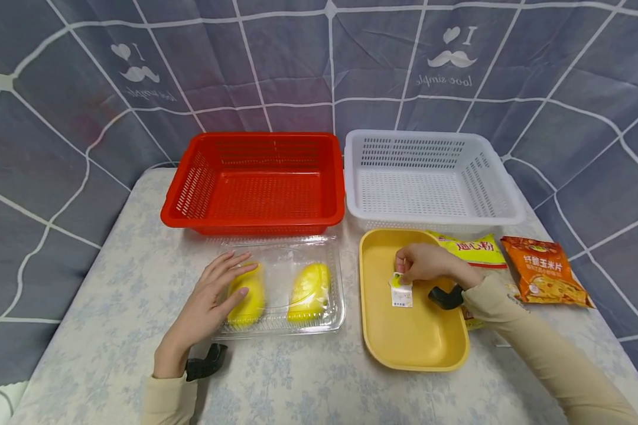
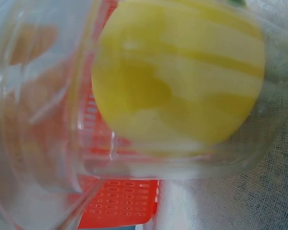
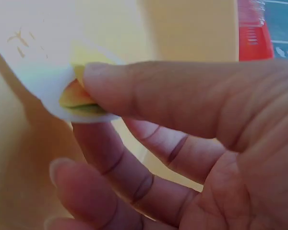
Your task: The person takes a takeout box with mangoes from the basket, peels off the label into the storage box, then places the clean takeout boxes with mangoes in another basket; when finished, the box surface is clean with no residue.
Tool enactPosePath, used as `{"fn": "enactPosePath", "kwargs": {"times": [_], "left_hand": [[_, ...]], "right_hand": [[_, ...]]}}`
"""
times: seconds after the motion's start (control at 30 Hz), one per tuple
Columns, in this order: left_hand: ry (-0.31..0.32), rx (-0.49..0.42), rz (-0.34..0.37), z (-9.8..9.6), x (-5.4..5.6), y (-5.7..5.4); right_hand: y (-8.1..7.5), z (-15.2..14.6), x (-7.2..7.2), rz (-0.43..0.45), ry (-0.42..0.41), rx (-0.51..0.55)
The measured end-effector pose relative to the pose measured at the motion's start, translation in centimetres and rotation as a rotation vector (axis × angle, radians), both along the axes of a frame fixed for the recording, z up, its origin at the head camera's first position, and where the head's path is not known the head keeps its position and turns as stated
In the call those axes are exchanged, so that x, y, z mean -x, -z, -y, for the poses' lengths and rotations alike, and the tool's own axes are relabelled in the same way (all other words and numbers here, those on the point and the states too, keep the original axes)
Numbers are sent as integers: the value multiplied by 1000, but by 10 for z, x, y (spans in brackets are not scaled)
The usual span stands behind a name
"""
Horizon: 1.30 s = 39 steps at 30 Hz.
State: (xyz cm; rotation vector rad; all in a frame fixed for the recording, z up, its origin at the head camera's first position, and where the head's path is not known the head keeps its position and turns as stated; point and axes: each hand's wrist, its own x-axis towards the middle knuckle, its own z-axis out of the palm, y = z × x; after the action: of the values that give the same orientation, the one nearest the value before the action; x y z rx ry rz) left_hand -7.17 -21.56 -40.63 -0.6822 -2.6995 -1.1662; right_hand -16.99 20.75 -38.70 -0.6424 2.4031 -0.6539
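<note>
A clear plastic clamshell box (image 1: 276,255) lies on the table with two yellow mango-shaped fruits (image 1: 309,293) inside. My left hand (image 1: 211,301) rests on the left part of its lid, fingers spread and fairly straight. Through the plastic wall, one yellow fruit (image 2: 182,86) fills much of the left wrist view. Above the yellow tray (image 1: 409,351), my right hand (image 1: 427,262) pinches a small white label (image 1: 402,295) between thumb and fingers. A coloured fruit picture shows on the label (image 3: 29,62) beside my thumb in the right wrist view; its print is too blurred to read.
A red basket (image 1: 266,227) stands behind the clear box, and a white basket (image 1: 436,219) behind the tray. To the tray's right lie a yellow snack bag (image 1: 475,248) and an orange snack bag (image 1: 544,271). A patterned curtain (image 1: 298,65) hangs behind.
</note>
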Motion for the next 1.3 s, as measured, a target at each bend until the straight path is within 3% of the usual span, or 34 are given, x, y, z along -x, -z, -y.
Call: {"fn": "enactPosePath", "kwargs": {"times": [0.23, 0.53, 0.67, 0.9, 1.03, 1.17, 1.3], "left_hand": [[-1, -4, 1, 0, -1, 0], [-7, 6, -3, 1, -1, -2], [-1, -3, 5, 0, -1, -1], [-5, -2, 12, 0, -2, 0], [-8, 2, 12, 0, -2, 0], [-14, 5, 13, 1, -2, 0], [-11, 4, 11, 1, -2, 0]], "right_hand": [[5, 4, -5, -144, 41, -156], [4, 6, -13, -316, 75, -210], [-3, -1, -15, -357, 56, -113], [-33, -32, -5, -445, 65, 124], [-49, -58, 3, -533, 179, 160], [-57, -87, 15, -606, 420, 195], [-55, -117, 30, -625, 625, 197]]}}
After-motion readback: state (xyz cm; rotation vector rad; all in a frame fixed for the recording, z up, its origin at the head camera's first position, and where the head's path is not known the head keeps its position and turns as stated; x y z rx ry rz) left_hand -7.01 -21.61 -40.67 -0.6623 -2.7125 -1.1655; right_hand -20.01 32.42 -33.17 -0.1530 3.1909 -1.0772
